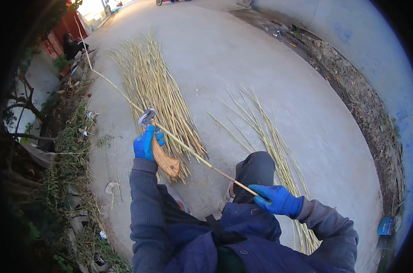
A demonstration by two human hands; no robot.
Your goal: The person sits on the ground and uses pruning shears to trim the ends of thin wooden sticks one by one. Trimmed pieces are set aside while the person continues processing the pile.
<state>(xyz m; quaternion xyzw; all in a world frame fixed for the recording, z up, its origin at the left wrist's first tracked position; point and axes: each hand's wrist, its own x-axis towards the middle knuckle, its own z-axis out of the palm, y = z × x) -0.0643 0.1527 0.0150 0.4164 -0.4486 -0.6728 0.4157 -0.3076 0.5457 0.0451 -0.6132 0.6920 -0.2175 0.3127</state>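
Note:
My left hand point(145, 142), in a blue glove, is closed around the curved wooden handle of a hand tool point(167, 160). The tool's grey metal head point(147, 117) sits against a long thin stalk point(188, 149); its exact kind is unclear. In its blue glove, my right hand point(279, 200) grips the stalk near its lower right end. The stalk slants from there past the tool head toward the upper left. Behind the left hand lies a large bundle of pale stalks point(158, 86). A smaller pile of greenish stalks point(272, 134) lies on the right, passing behind my right arm.
Grey concrete paving point(234, 59) lies under the stalks. Weeds and dry brush point(72, 159) line the left edge. A dirt strip point(347, 86) and a pale blue wall point(366, 36) bound the right. A person in dark clothes point(73, 47) sits at the far left.

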